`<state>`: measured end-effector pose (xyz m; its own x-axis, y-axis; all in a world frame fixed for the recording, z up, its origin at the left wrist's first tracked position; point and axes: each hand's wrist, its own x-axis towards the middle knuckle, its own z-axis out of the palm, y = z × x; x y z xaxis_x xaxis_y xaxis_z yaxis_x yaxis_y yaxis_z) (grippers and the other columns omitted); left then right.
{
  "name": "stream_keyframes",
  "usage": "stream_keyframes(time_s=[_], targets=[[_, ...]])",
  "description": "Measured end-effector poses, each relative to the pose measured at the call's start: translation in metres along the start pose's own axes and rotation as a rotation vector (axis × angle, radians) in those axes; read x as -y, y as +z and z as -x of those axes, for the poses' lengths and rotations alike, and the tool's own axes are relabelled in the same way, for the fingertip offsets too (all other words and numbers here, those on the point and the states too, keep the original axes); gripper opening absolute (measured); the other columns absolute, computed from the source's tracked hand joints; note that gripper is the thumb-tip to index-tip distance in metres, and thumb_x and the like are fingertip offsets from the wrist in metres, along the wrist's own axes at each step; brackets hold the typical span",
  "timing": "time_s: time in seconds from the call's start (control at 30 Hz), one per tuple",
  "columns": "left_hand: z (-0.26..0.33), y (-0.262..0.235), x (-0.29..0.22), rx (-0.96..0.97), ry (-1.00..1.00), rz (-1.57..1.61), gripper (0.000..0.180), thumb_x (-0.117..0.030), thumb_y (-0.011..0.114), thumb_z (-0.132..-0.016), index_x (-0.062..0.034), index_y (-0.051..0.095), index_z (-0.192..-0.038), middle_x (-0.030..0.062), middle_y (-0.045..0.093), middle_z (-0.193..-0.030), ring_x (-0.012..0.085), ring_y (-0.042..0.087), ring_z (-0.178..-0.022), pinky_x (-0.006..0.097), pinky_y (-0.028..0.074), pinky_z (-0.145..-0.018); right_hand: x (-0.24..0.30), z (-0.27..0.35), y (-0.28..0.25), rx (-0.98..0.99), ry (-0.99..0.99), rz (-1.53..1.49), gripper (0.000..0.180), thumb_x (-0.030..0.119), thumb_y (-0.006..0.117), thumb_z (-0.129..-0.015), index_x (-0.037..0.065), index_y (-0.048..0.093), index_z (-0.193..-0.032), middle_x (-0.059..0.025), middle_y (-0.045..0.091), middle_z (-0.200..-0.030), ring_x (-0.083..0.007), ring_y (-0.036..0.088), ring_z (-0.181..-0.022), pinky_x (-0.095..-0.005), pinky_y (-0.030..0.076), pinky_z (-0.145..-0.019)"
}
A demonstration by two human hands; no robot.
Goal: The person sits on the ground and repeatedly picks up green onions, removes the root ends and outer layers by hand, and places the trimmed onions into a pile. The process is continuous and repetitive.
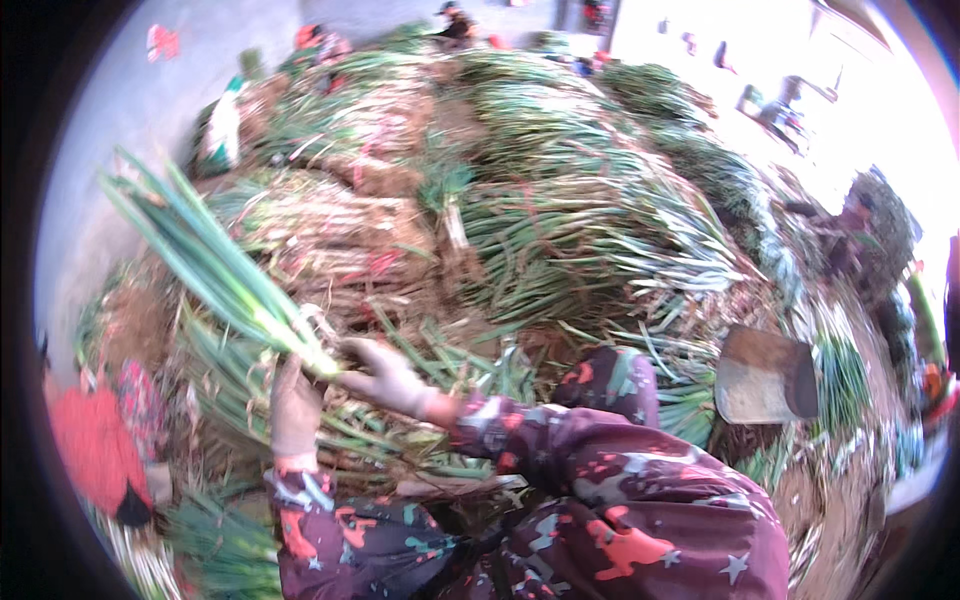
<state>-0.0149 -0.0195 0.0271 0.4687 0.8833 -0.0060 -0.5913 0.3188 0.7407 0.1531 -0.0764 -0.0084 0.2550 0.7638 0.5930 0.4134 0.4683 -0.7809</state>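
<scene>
Grey wall [245, 40] backed a room heaped with green onions [600, 215]. Fingers of the gloved left hand [296, 412] were closed around the pale ends of a green-onion bunch [238, 285], its leaves slanting up and leftward. The gloved right hand [388, 378] had partly spread fingers at those ends; whether they gripped could not be told. More stalks [225, 365] lay beside the left hand.

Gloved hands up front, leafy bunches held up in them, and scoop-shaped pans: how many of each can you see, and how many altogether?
Gloved hands: 2
Held-up leafy bunch: 1
Scoop-shaped pan: 1
Total: 4
</scene>
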Motion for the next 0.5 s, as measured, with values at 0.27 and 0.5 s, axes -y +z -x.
stream_keyframes(time_s=[0.27,0.5], targets=[[-0.009,0.004,0.014,-0.010,0.046,-0.194,0.057,-0.042,0.054,-0.096,-0.0019,0.045,-0.135,0.0104,0.053,-0.128,0.0214,0.053,-0.116,0.036,0.041,-0.101,0.044,-0.036,0.008,0.077,0.022,-0.017,0.031,0.021,0.067,-0.079,0.003,0.054,-0.101,-0.0188,0.060,-0.081,-0.0362,0.060,-0.077,-0.0429,0.048,-0.069],[-0.017,-0.056,-0.009,-0.313,0.096,-0.343,0.068,-0.057,0.051,-0.092,-0.0061,0.041,-0.137,0.0109,0.049,-0.129,0.0221,0.048,-0.117,0.039,0.040,-0.102,0.049,0.037,-0.022,0.305,0.278,-0.100,0.046,0.022,0.067,-0.078,0.005,0.057,-0.120,-0.0207,0.065,-0.093,-0.0337,0.065,-0.085,-0.0412,0.051,-0.075]])
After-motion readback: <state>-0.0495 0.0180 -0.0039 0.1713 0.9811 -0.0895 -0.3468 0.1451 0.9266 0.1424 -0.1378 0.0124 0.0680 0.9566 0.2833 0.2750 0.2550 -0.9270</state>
